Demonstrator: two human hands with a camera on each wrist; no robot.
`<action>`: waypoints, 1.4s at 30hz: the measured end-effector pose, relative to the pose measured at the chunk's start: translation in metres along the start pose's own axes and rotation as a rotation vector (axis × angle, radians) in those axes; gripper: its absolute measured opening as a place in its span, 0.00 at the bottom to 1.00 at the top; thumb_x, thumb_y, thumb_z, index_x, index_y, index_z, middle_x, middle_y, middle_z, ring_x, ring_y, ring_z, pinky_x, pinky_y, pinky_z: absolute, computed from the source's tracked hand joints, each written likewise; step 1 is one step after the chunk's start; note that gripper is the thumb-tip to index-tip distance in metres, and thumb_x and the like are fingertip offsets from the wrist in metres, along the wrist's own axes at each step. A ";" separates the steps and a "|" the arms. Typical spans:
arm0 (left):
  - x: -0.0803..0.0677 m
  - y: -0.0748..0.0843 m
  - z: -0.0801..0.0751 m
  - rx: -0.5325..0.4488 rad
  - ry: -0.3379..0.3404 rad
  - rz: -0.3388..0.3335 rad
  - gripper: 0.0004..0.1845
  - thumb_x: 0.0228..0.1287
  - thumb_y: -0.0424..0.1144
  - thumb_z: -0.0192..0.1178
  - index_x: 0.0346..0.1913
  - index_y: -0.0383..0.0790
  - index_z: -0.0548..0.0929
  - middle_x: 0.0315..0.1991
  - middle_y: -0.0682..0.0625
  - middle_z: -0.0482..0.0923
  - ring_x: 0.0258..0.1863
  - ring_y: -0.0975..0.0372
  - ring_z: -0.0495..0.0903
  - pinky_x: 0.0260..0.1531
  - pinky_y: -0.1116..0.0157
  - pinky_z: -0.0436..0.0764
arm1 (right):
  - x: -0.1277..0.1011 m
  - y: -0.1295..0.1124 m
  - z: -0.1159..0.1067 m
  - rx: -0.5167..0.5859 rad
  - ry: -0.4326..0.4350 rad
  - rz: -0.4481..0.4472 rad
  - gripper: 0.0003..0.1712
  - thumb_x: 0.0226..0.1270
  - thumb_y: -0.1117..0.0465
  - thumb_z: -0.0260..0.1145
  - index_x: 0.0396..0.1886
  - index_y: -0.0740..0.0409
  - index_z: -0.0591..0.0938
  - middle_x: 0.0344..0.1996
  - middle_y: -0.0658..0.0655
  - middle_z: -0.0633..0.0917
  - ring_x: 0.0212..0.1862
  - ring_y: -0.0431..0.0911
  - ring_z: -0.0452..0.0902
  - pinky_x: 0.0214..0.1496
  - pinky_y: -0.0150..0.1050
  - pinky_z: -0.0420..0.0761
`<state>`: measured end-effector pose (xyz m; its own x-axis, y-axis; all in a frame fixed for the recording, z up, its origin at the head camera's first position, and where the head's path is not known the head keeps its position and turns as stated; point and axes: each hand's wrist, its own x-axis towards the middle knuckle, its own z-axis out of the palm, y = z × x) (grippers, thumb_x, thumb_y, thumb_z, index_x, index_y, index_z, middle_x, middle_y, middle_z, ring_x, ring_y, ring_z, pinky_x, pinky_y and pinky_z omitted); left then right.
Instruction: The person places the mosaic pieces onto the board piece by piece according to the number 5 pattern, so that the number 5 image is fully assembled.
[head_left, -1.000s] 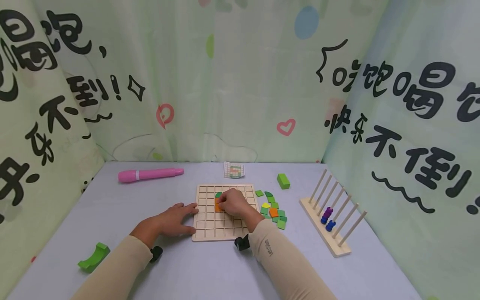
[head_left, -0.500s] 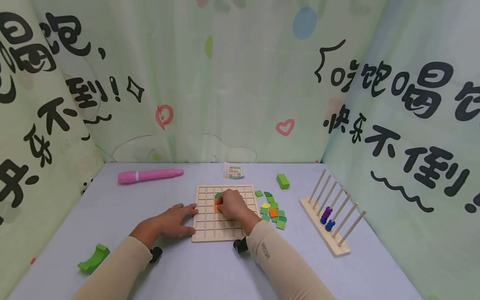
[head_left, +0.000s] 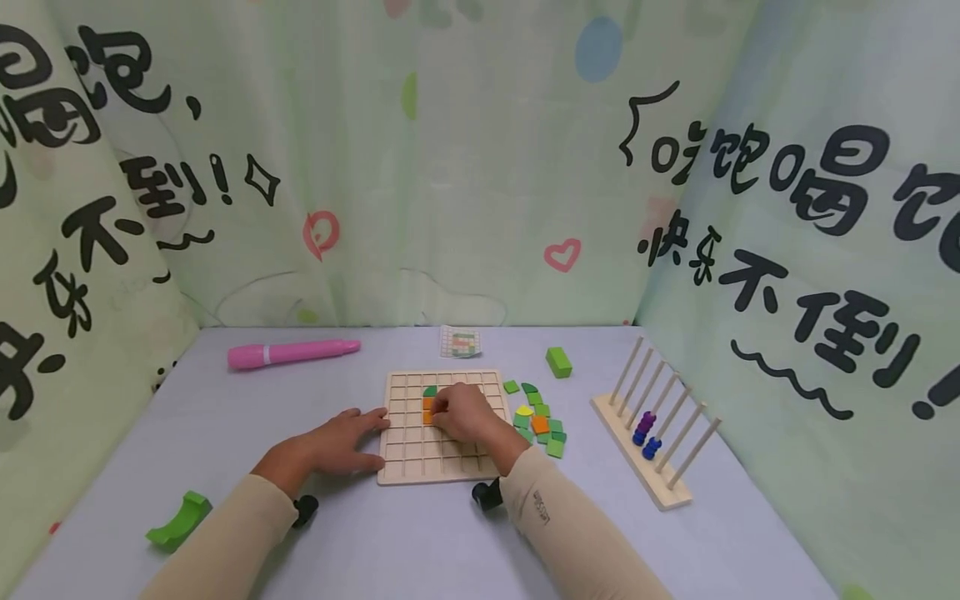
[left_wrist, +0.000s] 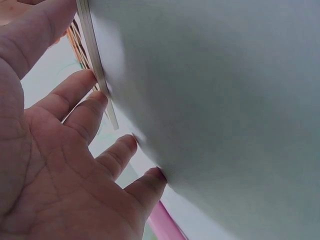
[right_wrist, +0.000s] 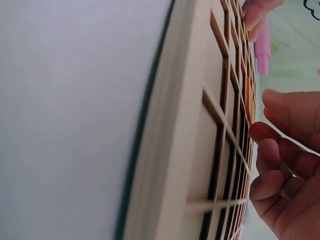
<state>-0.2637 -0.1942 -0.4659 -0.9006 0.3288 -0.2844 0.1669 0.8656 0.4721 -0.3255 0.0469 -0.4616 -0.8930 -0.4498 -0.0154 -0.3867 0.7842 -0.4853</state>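
A square wooden grid board lies on the table. My left hand has its fingers spread, with fingertips and thumb at the board's left edge; in the left wrist view the fingers touch that edge. My right hand is over the board with curled fingers, thumb and index fingertip at the grid beside two orange tiles. A green quarter-round tile sits just above them. In the right wrist view, an orange tile lies in the grid near the thumb; whether the fingers pinch anything is unclear.
Right of the board lie several loose tiles, green, yellow and orange. A pattern card and a pink marker-like stick lie at the back. A green block, a pegged bead stand and a green arch block stand around.
My right fingertips have shifted slightly down and away from the orange tiles, leaving both more visible. My left hand stays at the board's edge. The head view has turned slightly right.
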 end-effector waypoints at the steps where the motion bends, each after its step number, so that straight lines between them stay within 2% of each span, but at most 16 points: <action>1: 0.000 0.000 0.000 -0.003 0.001 0.004 0.41 0.64 0.55 0.70 0.77 0.49 0.69 0.80 0.41 0.60 0.79 0.39 0.54 0.71 0.34 0.63 | -0.002 0.002 -0.002 0.020 -0.002 -0.001 0.05 0.71 0.62 0.70 0.42 0.55 0.89 0.38 0.51 0.87 0.42 0.44 0.78 0.49 0.41 0.80; 9: -0.002 0.001 0.000 0.013 0.012 0.011 0.41 0.64 0.55 0.70 0.77 0.48 0.70 0.80 0.42 0.61 0.79 0.38 0.55 0.71 0.34 0.63 | -0.020 0.034 -0.026 0.102 0.017 0.049 0.11 0.72 0.59 0.70 0.50 0.58 0.88 0.40 0.51 0.85 0.41 0.44 0.76 0.44 0.40 0.78; 17: -0.001 0.000 -0.001 0.009 0.003 0.015 0.42 0.64 0.55 0.70 0.78 0.48 0.69 0.80 0.39 0.60 0.78 0.38 0.56 0.71 0.34 0.63 | -0.044 0.068 -0.060 0.082 0.046 0.145 0.12 0.71 0.61 0.69 0.51 0.58 0.89 0.44 0.54 0.87 0.46 0.47 0.80 0.48 0.44 0.81; 21: 0.000 -0.001 -0.002 0.009 0.004 0.017 0.42 0.64 0.55 0.70 0.78 0.48 0.69 0.80 0.38 0.59 0.78 0.38 0.57 0.71 0.35 0.64 | -0.053 0.086 -0.069 0.050 0.050 0.219 0.13 0.71 0.61 0.69 0.52 0.57 0.89 0.46 0.55 0.87 0.43 0.47 0.80 0.47 0.42 0.81; 27: 0.000 -0.001 -0.001 -0.003 0.001 0.019 0.43 0.63 0.56 0.71 0.78 0.47 0.69 0.80 0.38 0.59 0.78 0.37 0.56 0.71 0.34 0.64 | -0.065 0.104 -0.071 0.015 0.036 0.302 0.14 0.69 0.63 0.70 0.53 0.57 0.89 0.48 0.57 0.87 0.44 0.47 0.78 0.49 0.43 0.82; 34: -0.003 0.000 0.001 -0.011 0.002 0.018 0.42 0.63 0.55 0.71 0.77 0.47 0.70 0.80 0.40 0.59 0.78 0.36 0.55 0.71 0.33 0.63 | -0.070 0.112 -0.067 -0.030 0.003 0.318 0.15 0.69 0.62 0.72 0.55 0.57 0.88 0.50 0.56 0.88 0.48 0.48 0.79 0.58 0.49 0.81; 42: -0.003 0.001 0.000 0.003 0.010 0.022 0.43 0.63 0.55 0.71 0.78 0.47 0.68 0.79 0.37 0.60 0.77 0.37 0.57 0.70 0.34 0.64 | -0.071 0.113 -0.065 -0.069 0.013 0.321 0.11 0.70 0.63 0.71 0.49 0.57 0.89 0.47 0.56 0.87 0.46 0.49 0.79 0.58 0.49 0.81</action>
<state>-0.2611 -0.1943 -0.4648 -0.9008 0.3440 -0.2651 0.1881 0.8592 0.4759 -0.3204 0.1954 -0.4580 -0.9745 -0.1701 -0.1461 -0.0998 0.9124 -0.3969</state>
